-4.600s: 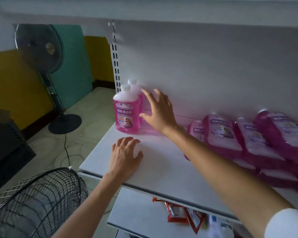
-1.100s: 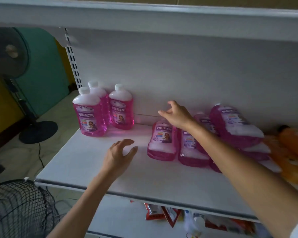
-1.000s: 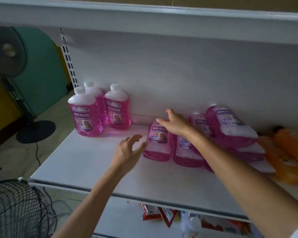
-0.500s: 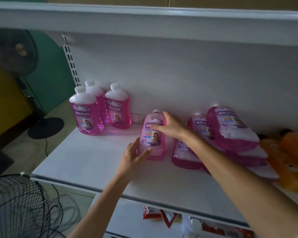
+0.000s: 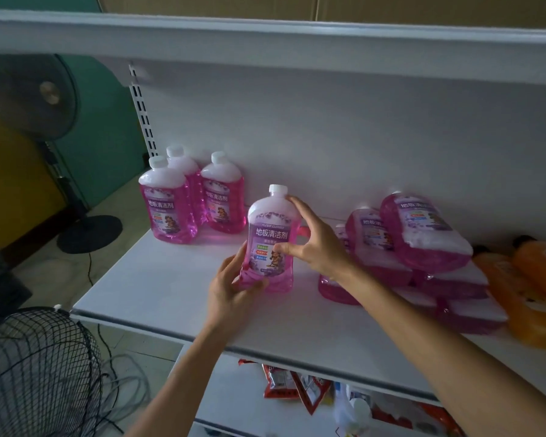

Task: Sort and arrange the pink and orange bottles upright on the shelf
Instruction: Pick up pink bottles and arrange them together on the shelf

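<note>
The white shelf (image 5: 158, 288) carries three upright pink bottles (image 5: 171, 209) clustered at its back left corner. A fourth pink bottle (image 5: 270, 234) is upright mid-shelf; whether its base touches the board I cannot tell. To the right, fallen pink bottles (image 5: 423, 234) lie heaped, with orange bottles (image 5: 524, 304) on their sides just beside them.
</note>
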